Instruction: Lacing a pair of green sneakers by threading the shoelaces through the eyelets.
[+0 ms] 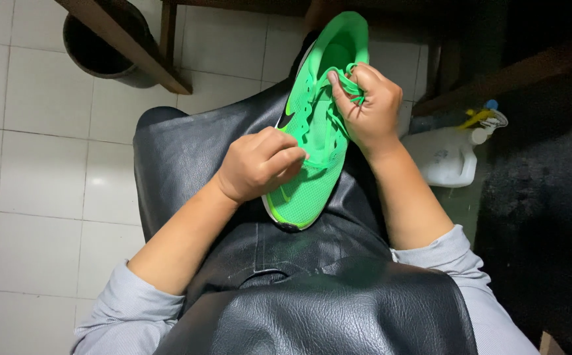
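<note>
Floor (29, 164): pale square tiles with grey grout, filling the left half of the view; the right side falls into deep shadow where little can be made out.

Apron (246, 276): black, leather-like, creased, spread over the person's lap. It serves as the work surface, giving the shoe a soft, slightly sloped bed.

Timber frame (128, 46): a dark wooden rail and leg crossing the upper left, probably part of a bench or table. Behind it stands a dark round bin (95, 46).

Jug (444, 158): white plastic, with a handle, lying or leaning on the floor just right of the lap; a small bottle with a yellow-and-blue top (486, 117) sits beside it, too dim to identify further.

Shoe (319, 125): bright green running shoe with a dark side mark and pale sole edge, resting on the apron between the two hands, toe toward the person, heel opening away. That orientation puts the lacing in easy reach.

Right hand (365, 108): curled at the top of the lacing near the shoe's opening, fingers pinched closed on a green lace (346, 84), drawn taut across the tongue.

Left hand (260, 164): a loose fist pressed against the shoe's side at mid-length, fingertips tucked in at the lower eyelets. It seems to steady the shoe and may pinch a lace strand, though the curled fingers hide this.

Sleeves: pale grey striped, pushed back to the elbows.
</note>
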